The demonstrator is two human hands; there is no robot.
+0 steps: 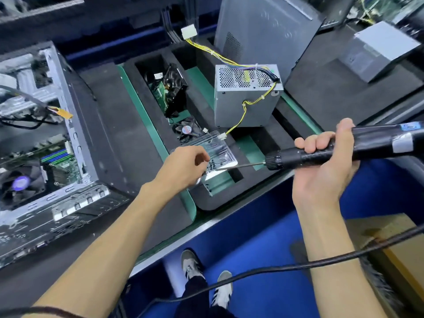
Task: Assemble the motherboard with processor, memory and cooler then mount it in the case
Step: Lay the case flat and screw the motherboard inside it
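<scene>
The surface (128,125) is a work line covered with black foam trays edged in green, with a metal front rail above a blue floor (263,237). At the left lies the open grey metal computer case (75,125), and the green motherboard (62,161) sits inside it with a black cooler fan (20,182) on top. In the middle tray's recesses are a black drive with a green board (169,88), a small black fan (188,129), a clear plastic screw box (215,152) and a grey perforated power supply (245,97) with yellow wires. A grey side panel (263,26) stands upright behind it.

The left hand (183,166) has its fingers curled down at the screw box; whether it pinches anything cannot be told. The right hand (325,161) grips a black electric screwdriver (344,145), whose bit points at the box. Its black cable (275,269) crosses above the person's shoes (206,278). A cardboard box (390,237) stands on the floor at the right.
</scene>
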